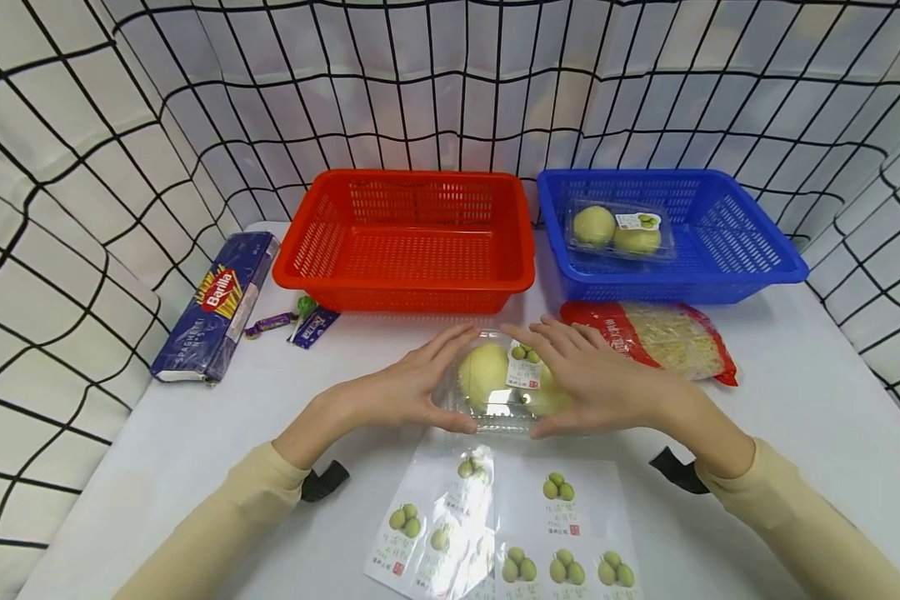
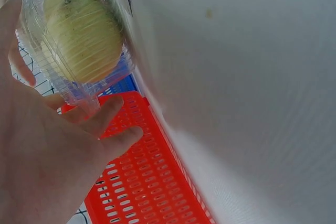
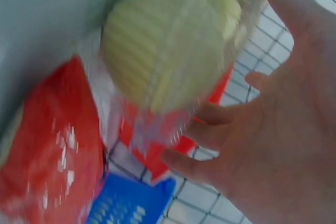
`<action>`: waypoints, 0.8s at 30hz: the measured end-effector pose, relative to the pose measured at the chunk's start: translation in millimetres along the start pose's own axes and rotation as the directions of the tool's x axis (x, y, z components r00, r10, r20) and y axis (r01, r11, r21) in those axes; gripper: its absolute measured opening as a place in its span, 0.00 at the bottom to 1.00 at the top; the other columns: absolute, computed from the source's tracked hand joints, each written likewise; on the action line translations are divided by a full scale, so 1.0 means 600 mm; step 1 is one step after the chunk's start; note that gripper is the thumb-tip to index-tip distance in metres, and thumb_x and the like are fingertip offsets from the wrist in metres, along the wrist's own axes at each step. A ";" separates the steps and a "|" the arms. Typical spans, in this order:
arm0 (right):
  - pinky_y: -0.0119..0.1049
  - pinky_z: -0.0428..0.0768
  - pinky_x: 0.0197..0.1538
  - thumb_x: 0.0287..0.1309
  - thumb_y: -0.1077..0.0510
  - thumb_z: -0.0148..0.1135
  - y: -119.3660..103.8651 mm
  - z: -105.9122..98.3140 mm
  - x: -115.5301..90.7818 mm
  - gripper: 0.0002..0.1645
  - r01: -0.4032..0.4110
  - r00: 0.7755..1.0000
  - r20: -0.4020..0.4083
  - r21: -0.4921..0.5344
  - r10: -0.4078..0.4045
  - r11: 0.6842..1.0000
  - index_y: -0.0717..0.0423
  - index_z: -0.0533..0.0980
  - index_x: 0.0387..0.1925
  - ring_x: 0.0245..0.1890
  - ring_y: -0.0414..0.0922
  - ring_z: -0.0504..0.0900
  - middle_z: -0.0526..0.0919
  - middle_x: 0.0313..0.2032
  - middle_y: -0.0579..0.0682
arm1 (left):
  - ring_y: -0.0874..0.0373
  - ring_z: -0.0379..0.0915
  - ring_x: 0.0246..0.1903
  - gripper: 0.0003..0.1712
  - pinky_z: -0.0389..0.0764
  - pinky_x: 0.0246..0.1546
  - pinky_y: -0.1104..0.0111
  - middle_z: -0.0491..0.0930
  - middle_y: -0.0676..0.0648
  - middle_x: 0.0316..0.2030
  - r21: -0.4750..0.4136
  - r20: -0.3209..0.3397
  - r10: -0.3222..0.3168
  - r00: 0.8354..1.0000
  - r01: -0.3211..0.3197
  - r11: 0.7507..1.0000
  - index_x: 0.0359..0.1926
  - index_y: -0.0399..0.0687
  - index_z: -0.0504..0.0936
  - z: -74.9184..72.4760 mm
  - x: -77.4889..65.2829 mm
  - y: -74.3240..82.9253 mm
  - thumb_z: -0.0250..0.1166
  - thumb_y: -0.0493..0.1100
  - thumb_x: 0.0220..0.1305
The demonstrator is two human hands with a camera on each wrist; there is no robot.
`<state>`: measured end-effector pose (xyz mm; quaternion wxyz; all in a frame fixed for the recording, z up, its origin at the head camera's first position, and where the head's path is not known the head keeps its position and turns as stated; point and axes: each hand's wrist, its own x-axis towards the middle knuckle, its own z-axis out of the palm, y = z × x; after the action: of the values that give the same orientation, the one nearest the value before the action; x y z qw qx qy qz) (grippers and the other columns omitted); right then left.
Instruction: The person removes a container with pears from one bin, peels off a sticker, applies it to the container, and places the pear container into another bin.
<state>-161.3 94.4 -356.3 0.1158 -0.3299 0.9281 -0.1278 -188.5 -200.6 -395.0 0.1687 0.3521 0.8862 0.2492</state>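
Observation:
A clear plastic clamshell box (image 1: pixel 506 421) of pale yellow-green round fruits, which look like pears, lies on the white table in front of me. A white label (image 1: pixel 523 367) with a fruit picture sits on its lid. My left hand (image 1: pixel 405 383) grips the box's left end, thumb at the front edge and fingers toward the back. From the other end my right hand (image 1: pixel 603 379) holds it likewise, with its fingers partly over the lid. The wrist views show one fruit (image 2: pixel 86 40) through the ribbed plastic. Sheets of fruit labels (image 1: pixel 558 529) lie below the box.
Behind stand a red basket (image 1: pixel 405 298) and a blue basket (image 1: pixel 675 292), the latter containing another labelled fruit box (image 1: pixel 618 229). A red-ended bag (image 1: pixel 652 337) lies at the right. Leftward are a spaghetti box (image 1: pixel 217 308) and small wrapped sweets (image 1: pixel 313 327). Black netting (image 1: pixel 461 108) surrounds the table.

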 end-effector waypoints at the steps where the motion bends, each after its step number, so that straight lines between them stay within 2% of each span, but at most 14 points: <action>1: 0.72 0.50 0.78 0.50 0.28 0.73 -0.002 0.002 0.004 0.71 0.010 1.000 -0.002 -0.016 -0.010 1.000 0.32 0.37 0.83 0.82 0.61 0.48 0.51 0.81 0.58 | 0.49 0.39 0.83 0.70 0.54 0.80 0.44 0.35 0.54 0.84 -0.011 0.001 0.001 1.000 -0.001 1.000 0.83 0.63 0.36 0.000 0.000 -0.001 0.71 0.72 0.55; 4: 0.73 0.52 0.77 0.50 0.27 0.72 -0.009 0.006 0.015 0.71 0.048 0.999 -0.002 -0.052 -0.048 0.998 0.33 0.38 0.82 0.81 0.61 0.51 0.53 0.79 0.59 | 0.51 0.38 0.83 0.71 0.54 0.80 0.45 0.35 0.55 0.84 -0.043 0.004 0.005 1.000 -0.004 0.999 0.83 0.63 0.34 0.001 -0.001 -0.002 0.71 0.73 0.55; 7: 0.72 0.60 0.74 0.48 0.27 0.73 -0.013 0.008 0.022 0.73 0.069 0.998 -0.001 -0.081 -0.069 0.994 0.33 0.38 0.83 0.78 0.60 0.56 0.57 0.77 0.59 | 0.53 0.38 0.83 0.72 0.53 0.81 0.47 0.35 0.55 0.84 -0.082 -0.003 0.016 1.000 -0.016 0.997 0.83 0.66 0.32 0.001 -0.002 -0.002 0.72 0.72 0.54; 10: 0.64 0.71 0.68 0.46 0.27 0.75 -0.017 0.008 0.027 0.72 0.069 0.997 -0.026 -0.104 -0.072 0.992 0.33 0.40 0.82 0.72 0.57 0.64 0.65 0.72 0.56 | 0.53 0.39 0.83 0.73 0.54 0.81 0.47 0.36 0.56 0.83 -0.108 -0.012 0.032 0.999 -0.033 0.994 0.82 0.70 0.29 0.000 -0.003 -0.002 0.73 0.72 0.53; 13: 0.56 0.76 0.60 0.43 0.28 0.77 -0.018 0.007 0.026 0.72 0.048 0.997 -0.063 -0.110 -0.055 0.993 0.32 0.45 0.82 0.65 0.53 0.68 0.69 0.67 0.53 | 0.53 0.43 0.82 0.73 0.56 0.80 0.47 0.36 0.58 0.83 -0.125 -0.010 0.038 0.999 -0.039 0.991 0.81 0.74 0.27 -0.002 -0.004 0.000 0.74 0.71 0.53; 15: 0.52 0.77 0.57 0.42 0.28 0.77 -0.018 0.005 0.024 0.71 0.037 0.995 -0.088 -0.122 -0.048 0.992 0.33 0.48 0.81 0.62 0.52 0.70 0.70 0.65 0.52 | 0.52 0.43 0.82 0.72 0.56 0.80 0.46 0.34 0.58 0.83 -0.125 -0.010 0.045 0.999 -0.046 0.991 0.80 0.76 0.27 -0.004 -0.004 0.002 0.73 0.72 0.53; 18: 0.53 0.75 0.60 0.40 0.27 0.77 -0.018 -0.003 0.019 0.71 0.017 0.990 -0.135 -0.132 -0.035 0.991 0.35 0.50 0.81 0.63 0.52 0.70 0.71 0.65 0.52 | 0.52 0.41 0.83 0.72 0.56 0.80 0.45 0.32 0.57 0.83 -0.144 -0.031 0.058 0.998 -0.062 0.988 0.80 0.75 0.25 -0.011 -0.006 0.006 0.72 0.72 0.55; 20: 0.56 0.73 0.63 0.39 0.27 0.77 -0.018 -0.014 0.013 0.71 -0.003 0.985 -0.170 -0.129 -0.019 0.992 0.35 0.50 0.81 0.65 0.54 0.69 0.71 0.67 0.53 | 0.51 0.39 0.83 0.70 0.54 0.80 0.43 0.31 0.56 0.83 -0.160 -0.064 0.055 0.996 -0.065 0.985 0.79 0.75 0.23 -0.017 -0.008 0.008 0.68 0.72 0.58; 24: 0.62 0.70 0.67 0.41 0.29 0.77 -0.012 -0.055 -0.011 0.70 -0.055 0.971 -0.238 -0.067 0.038 0.996 0.31 0.48 0.81 0.69 0.54 0.67 0.69 0.69 0.52 | 0.53 0.41 0.83 0.62 0.52 0.80 0.43 0.29 0.55 0.83 -0.184 -0.134 0.022 0.991 -0.047 0.982 0.78 0.77 0.21 -0.028 -0.011 0.010 0.60 0.73 0.65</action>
<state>-162.3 98.6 -322.0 -0.0045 -0.2945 0.9468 -0.1295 -188.5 -207.2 -377.0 0.1380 0.3331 0.8619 0.3566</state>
